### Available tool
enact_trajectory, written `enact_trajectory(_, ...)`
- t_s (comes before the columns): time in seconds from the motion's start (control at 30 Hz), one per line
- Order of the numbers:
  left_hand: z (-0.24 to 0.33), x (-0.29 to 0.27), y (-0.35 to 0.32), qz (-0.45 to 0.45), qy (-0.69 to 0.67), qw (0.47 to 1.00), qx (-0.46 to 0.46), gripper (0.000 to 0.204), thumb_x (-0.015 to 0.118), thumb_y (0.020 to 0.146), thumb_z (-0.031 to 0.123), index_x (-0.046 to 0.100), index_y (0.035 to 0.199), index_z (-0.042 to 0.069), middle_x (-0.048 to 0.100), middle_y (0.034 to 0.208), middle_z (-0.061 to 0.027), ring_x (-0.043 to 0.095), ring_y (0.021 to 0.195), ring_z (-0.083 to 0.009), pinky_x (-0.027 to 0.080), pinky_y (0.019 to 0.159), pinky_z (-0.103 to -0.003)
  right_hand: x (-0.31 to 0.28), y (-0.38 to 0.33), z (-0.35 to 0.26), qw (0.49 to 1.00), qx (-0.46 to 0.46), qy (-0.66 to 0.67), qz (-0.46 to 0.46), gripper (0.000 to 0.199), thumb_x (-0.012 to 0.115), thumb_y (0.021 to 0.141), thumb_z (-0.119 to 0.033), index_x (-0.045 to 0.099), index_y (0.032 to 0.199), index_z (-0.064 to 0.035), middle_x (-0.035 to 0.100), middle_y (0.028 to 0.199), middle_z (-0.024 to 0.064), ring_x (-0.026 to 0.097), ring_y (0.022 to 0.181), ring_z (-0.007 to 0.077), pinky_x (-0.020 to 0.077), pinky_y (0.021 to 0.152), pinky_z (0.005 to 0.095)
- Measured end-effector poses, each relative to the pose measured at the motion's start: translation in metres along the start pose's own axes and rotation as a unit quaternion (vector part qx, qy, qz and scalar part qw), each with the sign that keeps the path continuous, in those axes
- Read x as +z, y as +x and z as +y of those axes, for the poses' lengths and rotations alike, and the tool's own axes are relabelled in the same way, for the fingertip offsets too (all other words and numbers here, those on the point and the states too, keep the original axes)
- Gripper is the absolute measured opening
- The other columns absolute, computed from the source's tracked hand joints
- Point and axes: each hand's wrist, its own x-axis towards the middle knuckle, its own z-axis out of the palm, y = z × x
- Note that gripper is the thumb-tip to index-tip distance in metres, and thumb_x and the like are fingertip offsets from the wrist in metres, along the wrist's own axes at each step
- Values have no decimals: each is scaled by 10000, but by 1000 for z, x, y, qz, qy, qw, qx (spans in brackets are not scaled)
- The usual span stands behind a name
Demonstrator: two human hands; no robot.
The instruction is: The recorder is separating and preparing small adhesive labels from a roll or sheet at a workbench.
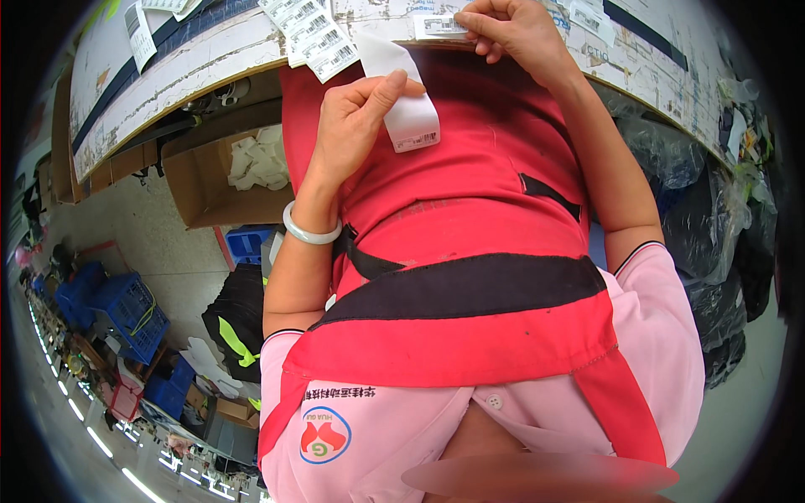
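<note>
My left hand (362, 119) pinches a strip of white label paper (412, 123) between thumb and fingers. The strip hangs over the table's front edge, above my red apron, and a printed barcode label shows at its lower end. At the table's edge, to the right, my right hand (513, 35) has thumb and forefinger closed on the right end of a small white barcode label (439, 27). That label lies at the table surface; whether it is stuck down I cannot tell. Sheets of printed barcode labels (312, 35) lie just left of the strip.
The worn white table (201, 80) spans the top. More labels lie at its far left (140, 38) and right (592, 20). Below it on the left stands an open cardboard box (197, 180) with white scraps. Blue crates (130, 310) stand farther left; plastic bags (704, 226) fill the right.
</note>
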Motion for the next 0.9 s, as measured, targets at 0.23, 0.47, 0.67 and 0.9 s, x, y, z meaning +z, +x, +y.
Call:
enact_trajectory(0.23,0,2,-1,-2,-12,1000,0,368,584,975,337,746,944,7,568,678,55,409,615,-29,323,544,-200,4,-1,-2,1000,-4,-25,14,155,653,892,-125,645,885,30,637,695,51,584,539,89,472,465,202)
enact_trajectory(0.47,-1,1,0,-10,-8,1000,-8,370,584,975,336,744,949,3,605,714,39,437,634,-31,341,561,-196,8,-2,-3,999,-5,-41,20,144,648,888,-122,642,873,21,634,685,50,587,539,94,475,465,209)
enact_trajectory(0.67,-1,3,2,-11,-17,1000,-8,365,583,975,326,742,948,-2,639,753,21,462,660,-31,355,576,-192,11,-5,-10,994,-21,-97,37,139,633,894,-129,638,868,7,623,674,41,577,534,94,474,470,214)
enact_trajectory(0.9,8,8,-6,9,-52,998,-30,217,632,939,170,724,990,-19,681,860,-5,568,768,-53,444,677,-192,-24,-17,-1,997,-43,-9,69,177,614,938,-180,649,875,-19,615,682,7,559,545,64,437,463,194)
